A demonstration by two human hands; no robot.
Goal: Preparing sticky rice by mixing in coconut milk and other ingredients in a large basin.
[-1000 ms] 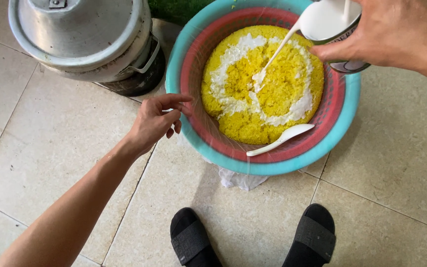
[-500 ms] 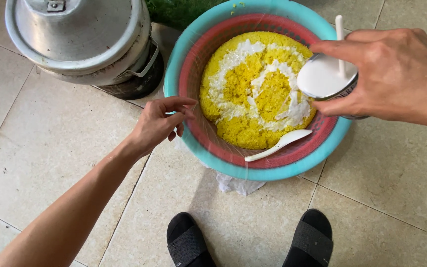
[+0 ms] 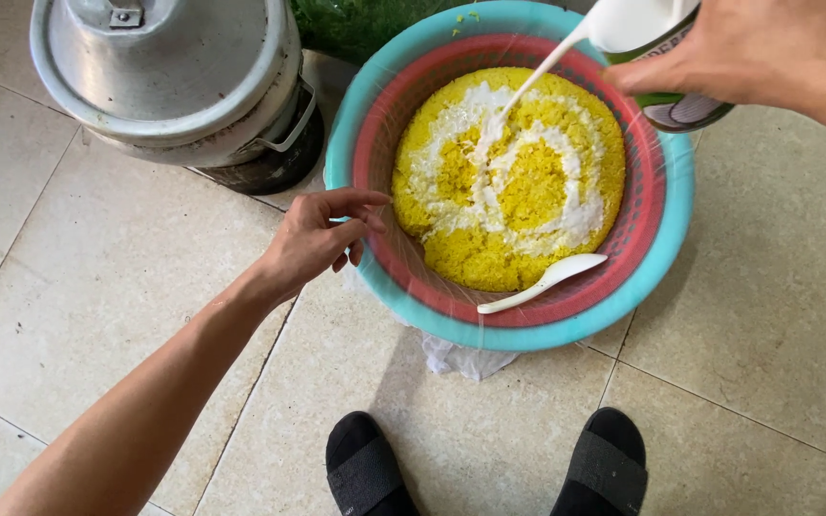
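Observation:
A mound of yellow rice [image 3: 527, 186] streaked with white liquid fills a red basket [image 3: 642, 229] nested in a turquoise basin [image 3: 666, 248] on the floor. My right hand [image 3: 766, 48] holds a tilted can [image 3: 666, 43] over the far rim, and a thin white stream falls from it onto the rice. My left hand [image 3: 317, 239] rests with spread fingers against the basin's left rim. A white rice paddle [image 3: 542, 284] lies on the near edge of the rice.
A large metal pot with a lid [image 3: 174, 76] stands at the upper left on the tiled floor [image 3: 78, 287]. Green leaves [image 3: 355, 24] lie behind the basin. A white cloth [image 3: 465, 358] peeks from under it. My two black slippers [image 3: 365, 473] are below.
My right hand has carried the can from the basket's right side up to its far rim, still pouring. The left hand stays at the basin's rim.

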